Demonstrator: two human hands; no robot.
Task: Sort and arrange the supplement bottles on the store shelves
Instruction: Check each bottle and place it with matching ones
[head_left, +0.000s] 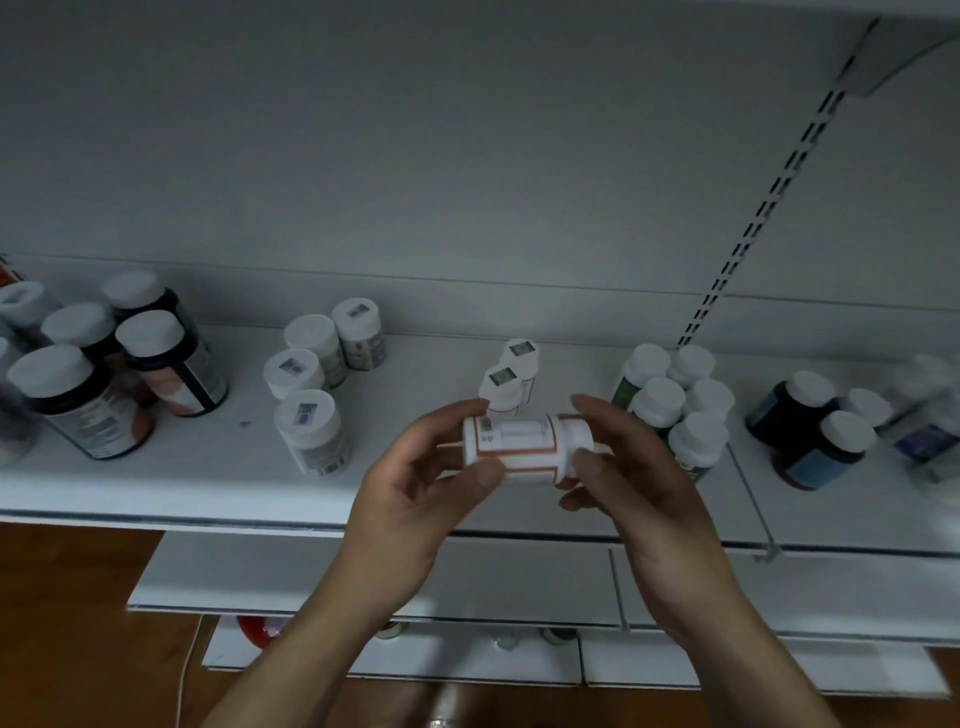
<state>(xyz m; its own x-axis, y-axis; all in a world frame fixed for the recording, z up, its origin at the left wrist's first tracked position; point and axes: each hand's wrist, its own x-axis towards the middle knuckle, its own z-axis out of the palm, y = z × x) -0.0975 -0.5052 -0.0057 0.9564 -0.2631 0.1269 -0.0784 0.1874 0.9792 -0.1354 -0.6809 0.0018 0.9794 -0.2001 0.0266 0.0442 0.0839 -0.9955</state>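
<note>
Item under inspection: one white bottle (522, 449) with an orange-bordered label, held on its side in the air just in front of the shelf (415, 415), label facing up. The left hand (415, 499) grips the base end, thumb across the label; the right hand (644, 488) grips the cap end.

Judgement: a light, rigid plastic container, smooth-walled and somewhat slippery. The best hold is round the body, not the cap alone. Two similar small bottles (511, 376) stand upright on the shelf directly behind, a probable destination.
</note>
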